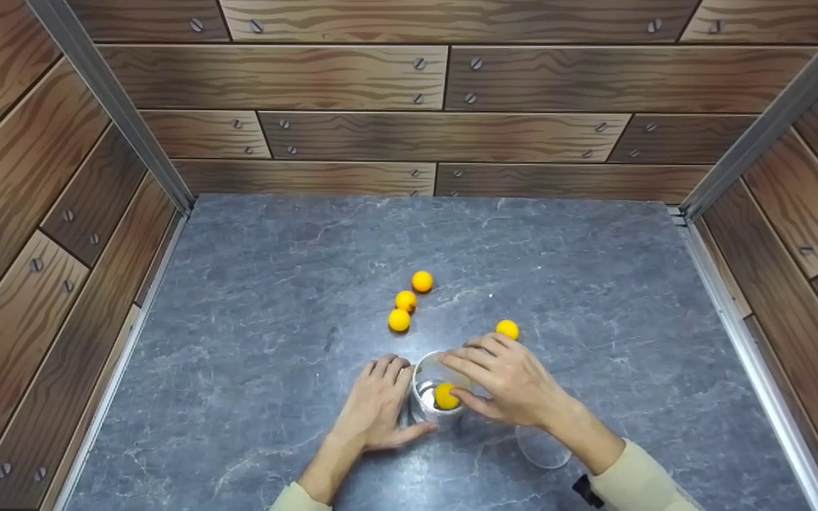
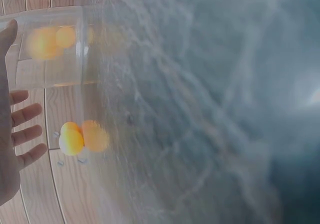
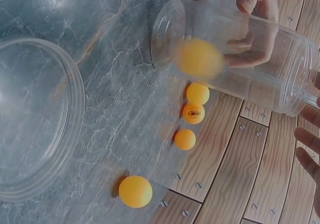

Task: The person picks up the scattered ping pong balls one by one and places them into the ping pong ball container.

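Observation:
A clear plastic jar (image 3: pixel 235 82) stands upright near the front of the table. Inside it, low down, is an orange ball (image 1: pixel 446 396) like a table tennis ball; the right wrist view shows it blurred. My left hand (image 1: pixel 377 408) rests at the jar's left side, fingers fairly straight and spread, thumb in front. Over the rim is my right hand (image 1: pixel 501 380), its fingers loosely extended and holding no ball. Near the right hand's fingertips, one orange ball (image 1: pixel 507 330) lies on the table. A clear round lid (image 3: pixel 79 102) lies right of the jar, partly under the right forearm.
Beyond the jar, three more orange balls lie in a slanting row: a far ball (image 1: pixel 422 281), a middle ball (image 1: pixel 405 301) and a near ball (image 1: pixel 399 320). Wood-patterned panels (image 1: pixel 352 135) enclose the grey marbled table (image 1: pixel 274 270) at the back and sides.

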Demonstrator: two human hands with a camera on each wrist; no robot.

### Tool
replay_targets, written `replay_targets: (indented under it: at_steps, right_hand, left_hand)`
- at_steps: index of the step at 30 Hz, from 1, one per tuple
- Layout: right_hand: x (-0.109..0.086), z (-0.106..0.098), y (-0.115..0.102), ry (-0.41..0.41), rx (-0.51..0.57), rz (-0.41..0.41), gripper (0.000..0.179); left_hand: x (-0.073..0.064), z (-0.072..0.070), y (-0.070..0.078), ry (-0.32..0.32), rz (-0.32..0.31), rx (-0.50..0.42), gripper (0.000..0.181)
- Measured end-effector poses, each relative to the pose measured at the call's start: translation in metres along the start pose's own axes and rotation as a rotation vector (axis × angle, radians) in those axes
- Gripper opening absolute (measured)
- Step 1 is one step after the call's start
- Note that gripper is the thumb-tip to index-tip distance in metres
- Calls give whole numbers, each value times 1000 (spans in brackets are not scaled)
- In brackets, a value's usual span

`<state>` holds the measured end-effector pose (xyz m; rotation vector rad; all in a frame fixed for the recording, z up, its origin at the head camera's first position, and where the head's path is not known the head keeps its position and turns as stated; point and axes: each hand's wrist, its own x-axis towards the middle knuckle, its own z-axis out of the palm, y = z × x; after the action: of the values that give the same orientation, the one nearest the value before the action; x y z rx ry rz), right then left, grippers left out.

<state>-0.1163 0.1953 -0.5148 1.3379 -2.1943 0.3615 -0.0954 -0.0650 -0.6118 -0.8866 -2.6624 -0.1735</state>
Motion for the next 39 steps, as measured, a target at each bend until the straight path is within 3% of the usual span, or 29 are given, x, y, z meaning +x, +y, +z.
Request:
replay_targets:
  at_steps: [7, 27, 39]
  right_hand:
    - [-1, -6, 4, -4, 13, 16, 51]
    - [-16, -29, 30, -39, -54, 51, 60]
    - [-28, -33, 44, -71, -96, 116, 59]
  left_hand:
    - [-1, 1, -1, 24, 8, 13, 94]
    - [0, 1, 0, -4, -7, 2, 90]
    - [-1, 1, 0, -6, -2, 12, 92]
